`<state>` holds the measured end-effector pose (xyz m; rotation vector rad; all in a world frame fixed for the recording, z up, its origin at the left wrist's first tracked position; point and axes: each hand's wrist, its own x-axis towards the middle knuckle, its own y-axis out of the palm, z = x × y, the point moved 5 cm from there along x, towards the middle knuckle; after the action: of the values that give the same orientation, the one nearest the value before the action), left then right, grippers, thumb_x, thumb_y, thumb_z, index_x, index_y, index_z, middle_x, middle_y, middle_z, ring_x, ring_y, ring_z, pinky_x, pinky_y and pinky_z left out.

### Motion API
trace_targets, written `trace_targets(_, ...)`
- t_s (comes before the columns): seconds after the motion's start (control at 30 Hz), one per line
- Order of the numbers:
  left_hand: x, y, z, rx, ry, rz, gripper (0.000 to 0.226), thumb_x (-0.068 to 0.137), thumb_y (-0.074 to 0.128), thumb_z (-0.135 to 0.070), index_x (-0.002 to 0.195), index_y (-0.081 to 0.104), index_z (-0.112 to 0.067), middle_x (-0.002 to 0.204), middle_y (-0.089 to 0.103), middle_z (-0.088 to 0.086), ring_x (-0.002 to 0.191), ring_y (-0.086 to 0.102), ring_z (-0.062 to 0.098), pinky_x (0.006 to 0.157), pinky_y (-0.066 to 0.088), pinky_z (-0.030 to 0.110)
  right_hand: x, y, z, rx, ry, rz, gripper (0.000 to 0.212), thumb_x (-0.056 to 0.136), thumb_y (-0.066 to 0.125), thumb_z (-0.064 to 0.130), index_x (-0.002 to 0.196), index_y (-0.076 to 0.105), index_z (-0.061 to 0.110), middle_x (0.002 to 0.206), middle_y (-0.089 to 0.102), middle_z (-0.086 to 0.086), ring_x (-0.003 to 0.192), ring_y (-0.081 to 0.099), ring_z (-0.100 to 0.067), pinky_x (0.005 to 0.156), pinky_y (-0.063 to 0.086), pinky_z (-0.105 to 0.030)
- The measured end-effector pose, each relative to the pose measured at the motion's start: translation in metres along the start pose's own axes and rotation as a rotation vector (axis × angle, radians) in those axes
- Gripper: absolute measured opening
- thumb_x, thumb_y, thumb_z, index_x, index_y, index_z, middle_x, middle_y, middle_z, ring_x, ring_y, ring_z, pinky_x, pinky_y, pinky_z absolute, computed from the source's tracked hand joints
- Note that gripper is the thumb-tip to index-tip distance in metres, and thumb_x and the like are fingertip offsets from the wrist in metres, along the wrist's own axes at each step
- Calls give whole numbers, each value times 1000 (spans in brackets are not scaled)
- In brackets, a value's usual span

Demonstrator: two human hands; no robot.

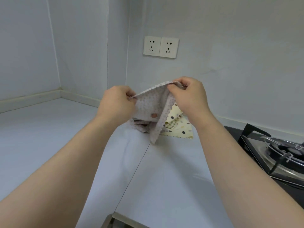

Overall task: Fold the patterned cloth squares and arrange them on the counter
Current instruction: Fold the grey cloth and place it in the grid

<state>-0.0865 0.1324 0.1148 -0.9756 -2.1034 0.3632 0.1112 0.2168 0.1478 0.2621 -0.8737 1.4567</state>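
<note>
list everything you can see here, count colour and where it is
held cloth: one, pale grey-pink with small dots, in the air above the counter, hanging from its top edge
cloth pile: count unclear, cream with dark dots plus a pinkish piece, on the counter behind the held cloth
counter: one, pale grey, runs from the left corner to the stove
stove: one, black and steel, right edge of the counter
sockets: two, white, side by side on the wall above the cloths
wall: pale grey, behind the counter
hands: two, bare; left hand pinches the held cloth's left top corner, right hand pinches its right top corner
</note>
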Motion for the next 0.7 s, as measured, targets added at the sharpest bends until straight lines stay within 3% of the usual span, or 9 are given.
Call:
trace_targets(0.07,1,-4,6,-3,-28,-27,12,94,62,-20,90,73,-19,71,66,-5,65,58,6,52,38,21,0,-2,-6,51,52,14,20,90,69,22,87,70,3,73,64,-5,63,53,-11,60,44,-27)
trace_targets(0.23,0,-7,2,12,-46,-40,15,99,56,-22,97,68,-13,81,65,2,80,60,27,64,40,31,3,-12,-14,79,114,4,27,93,67,24,88,65,-2,67,50,-2,58,45,-16,53,39,-29)
trace_targets(0.37,-6,-13,-29,-107,52,-83,11,102,53,-29,97,60,-21,75,55,-9,67,53,15,57,37,28,7,-24,-8,216,176,-58,23,94,62,24,90,62,1,75,53,-7,62,51,-19,45,41,-27)
trace_targets(0.47,-11,-21,-49,-221,126,-152,11,103,53,-29,97,59,-22,74,53,-11,58,47,2,49,35,13,10,-29,-4,293,194,-106,33,85,64,35,87,60,3,75,58,-5,65,55,-18,58,43,-35)
trace_targets(0.57,-15,-27,-58,-378,114,-206,13,102,57,-29,94,63,-20,75,58,-8,59,48,0,51,37,12,11,-34,-1,374,169,-110,35,87,67,33,93,65,-2,77,66,-5,71,62,-21,67,48,-39)
trace_targets(0.63,-16,-30,-62,-426,85,-202,15,101,58,-32,93,65,-21,80,64,-6,68,55,4,62,45,17,11,-35,3,391,145,-97,28,90,70,28,94,70,1,88,75,-12,84,71,-31,77,57,-47)
trace_targets(0.7,-14,-30,-60,-429,18,-165,19,99,60,-33,95,67,-15,89,70,2,80,65,18,75,54,34,9,-37,8,395,124,-77,18,92,72,26,92,73,8,96,76,-12,94,73,-30,87,57,-49)
